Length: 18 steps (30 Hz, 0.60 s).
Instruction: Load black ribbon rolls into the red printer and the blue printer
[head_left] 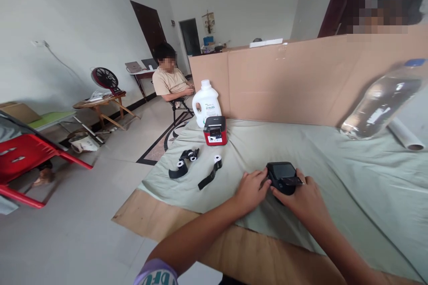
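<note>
Both hands are on a small black portable printer (282, 173) with a grey lid, near the front of the cloth-covered table. A short dark strip sticks out at its right front. My left hand (252, 191) presses its fingers against the printer's left side. Gripping the right side and front edge is my right hand (304, 193), its thumb along the front. To the left lie several partly unrolled black rolls with white cores, including one roll (216, 162) with a long tail and another roll (179, 168). A red and black printer (216, 131) stands behind them.
A white jug (207, 104) stands behind the red printer. A cardboard panel (281, 82) closes off the table's back. At the right, a large clear bottle (381, 100) leans beside a cardboard tube (406, 133). Another person (172, 78) sits beyond the table's left edge.
</note>
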### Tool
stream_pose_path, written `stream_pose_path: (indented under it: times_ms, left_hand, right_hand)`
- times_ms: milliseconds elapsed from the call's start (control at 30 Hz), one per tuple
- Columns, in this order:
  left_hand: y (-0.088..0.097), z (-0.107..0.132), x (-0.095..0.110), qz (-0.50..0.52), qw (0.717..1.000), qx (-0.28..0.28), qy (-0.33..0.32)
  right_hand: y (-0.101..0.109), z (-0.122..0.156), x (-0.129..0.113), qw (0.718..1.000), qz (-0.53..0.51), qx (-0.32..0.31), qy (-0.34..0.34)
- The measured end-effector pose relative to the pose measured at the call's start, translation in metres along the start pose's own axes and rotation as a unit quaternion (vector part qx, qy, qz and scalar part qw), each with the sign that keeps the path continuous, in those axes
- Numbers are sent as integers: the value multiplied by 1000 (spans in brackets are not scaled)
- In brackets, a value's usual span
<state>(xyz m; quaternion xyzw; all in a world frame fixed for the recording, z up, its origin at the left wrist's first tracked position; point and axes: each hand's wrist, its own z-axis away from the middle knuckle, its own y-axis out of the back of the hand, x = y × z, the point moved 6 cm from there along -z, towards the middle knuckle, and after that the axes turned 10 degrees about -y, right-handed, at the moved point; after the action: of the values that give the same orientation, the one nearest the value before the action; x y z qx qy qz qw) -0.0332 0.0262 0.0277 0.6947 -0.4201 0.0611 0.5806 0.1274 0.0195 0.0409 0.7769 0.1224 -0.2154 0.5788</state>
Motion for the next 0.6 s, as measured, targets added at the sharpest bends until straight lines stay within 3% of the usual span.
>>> stream_pose_path:
  times_ms: [133, 300, 467, 600]
  left_hand:
    - [-11, -6, -1, 5, 1000, 0, -10]
    - [-17, -16, -14, 104, 994, 26, 1]
    - [-25, -24, -33, 315, 937, 14, 148]
    - [-21, -32, -31, 322, 929, -33, 181]
  right_hand:
    - [-4, 4, 13, 999, 29, -3, -32]
    - [-11, 9, 25, 991, -7, -92, -95]
    - [-7, 18, 22, 989, -3, -90, -117]
    - [-7, 20, 19, 989, -24, -87, -113]
